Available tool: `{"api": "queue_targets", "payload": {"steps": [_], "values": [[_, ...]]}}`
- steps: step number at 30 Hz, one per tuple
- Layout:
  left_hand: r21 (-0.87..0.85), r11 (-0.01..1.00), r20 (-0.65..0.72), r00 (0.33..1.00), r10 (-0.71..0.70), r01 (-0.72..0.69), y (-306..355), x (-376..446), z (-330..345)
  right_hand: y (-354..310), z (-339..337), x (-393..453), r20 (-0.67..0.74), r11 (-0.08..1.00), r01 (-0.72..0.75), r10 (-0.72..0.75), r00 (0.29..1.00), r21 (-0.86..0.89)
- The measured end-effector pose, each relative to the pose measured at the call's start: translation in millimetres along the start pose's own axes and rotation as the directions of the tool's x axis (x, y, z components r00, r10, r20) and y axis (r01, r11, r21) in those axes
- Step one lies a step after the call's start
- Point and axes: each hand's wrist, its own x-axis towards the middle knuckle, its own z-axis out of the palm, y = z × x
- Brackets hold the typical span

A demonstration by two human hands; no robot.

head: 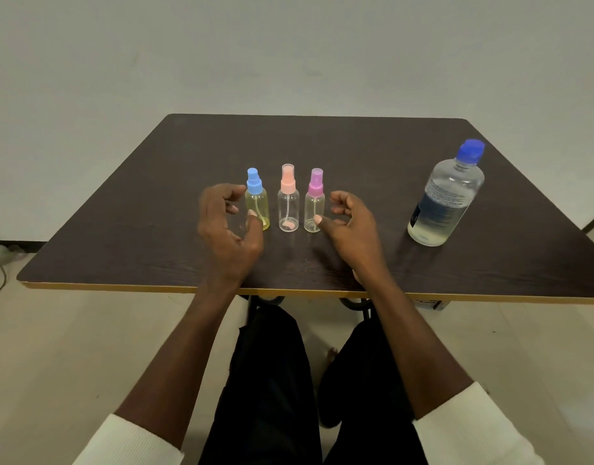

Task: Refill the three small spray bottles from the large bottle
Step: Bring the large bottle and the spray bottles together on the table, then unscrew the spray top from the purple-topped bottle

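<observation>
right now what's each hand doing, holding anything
Left hand: open, fingers loosely curled beside the blue-capped spray bottle, holding nothing.
Right hand: open, loosely curled near the purple-capped spray bottle, holding nothing.

Three small spray bottles are counted on one tabletop (154, 203): one blue-capped spray bottle (257, 200) with a yellowish body, one pink-capped spray bottle (288, 199) with a clear body, and one purple-capped spray bottle (314, 202), also clear; one large bottle (446, 196) with a blue cap is counted to the right, well apart from the three; four bottles are thus counted in all; two hands are seen, one left hand (226, 226) and one right hand (350, 223); two white sleeves are seen at the lower edge.
</observation>
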Motion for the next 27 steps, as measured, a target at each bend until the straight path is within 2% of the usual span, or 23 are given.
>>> {"api": "queue_targets", "payload": {"steps": [3,6,10,14,17,20,24,27], "values": [[0.041,0.982,0.073,0.981,0.179,-0.183,0.3,-4.3,2.2,-2.5,2.8,1.3,0.044,0.999,0.023,-0.021,0.999,-0.047],[0.059,0.96,0.128,0.955,0.266,-0.275,-1.2,-9.8,3.3,-3.4,4.5,0.7,0.081,0.995,0.032,-0.024,0.996,-0.099],[0.053,0.947,0.144,0.941,0.307,-0.317,0.7,-12.2,2.4,-5.5,4.7,-1.4,0.091,0.991,0.018,-0.006,0.996,-0.131],[-0.025,0.957,0.079,0.954,0.289,-0.288,9.5,-13.6,6.5,-7.9,-7.5,-7.5,0.087,0.998,-0.054,0.049,0.995,0.045],[-0.173,0.973,0.089,0.981,0.172,-0.155,30.0,-25.7,23.4,-1.9,-28.1,-15.3,0.148,0.992,-0.065,0.048,0.988,0.109],[-0.322,0.943,0.247,0.969,-0.003,0.085,57.6,-37.2,49.0,3.3,-52.5,-22.3,0.17,0.993,-0.026,0.007,0.985,0.113],[-0.392,0.831,0.467,0.864,-0.189,0.394,83.8,-27.2,80.7,3.3,-76.5,-23.9,0.198,0.998,-0.009,-0.004,0.98,0.068],[-0.385,0.745,0.578,0.772,-0.266,0.545,83.2,-8.3,102.7,2.6,-84.1,-19.5,0.232,0.996,-0.049,0.029,0.972,0.078]]}}
